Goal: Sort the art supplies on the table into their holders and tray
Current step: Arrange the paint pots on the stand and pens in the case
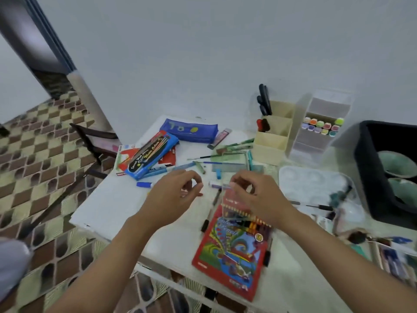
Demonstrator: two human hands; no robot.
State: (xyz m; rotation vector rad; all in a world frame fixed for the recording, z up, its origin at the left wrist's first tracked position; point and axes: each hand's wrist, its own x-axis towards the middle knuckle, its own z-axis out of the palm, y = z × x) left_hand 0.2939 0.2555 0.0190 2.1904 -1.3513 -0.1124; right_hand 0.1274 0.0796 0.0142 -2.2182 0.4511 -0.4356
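Fingers (pixel 239 180) of R hand (pixel 257 195) pinch top edge of red pack (pixel 230 251).

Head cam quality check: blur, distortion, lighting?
Head view: wide-angle bending, door frame leans hard at the left edge; blur smears the right hand and the items at the right edge; light is flat and soft, no glare, faint shadows; red pack fairly sharp.
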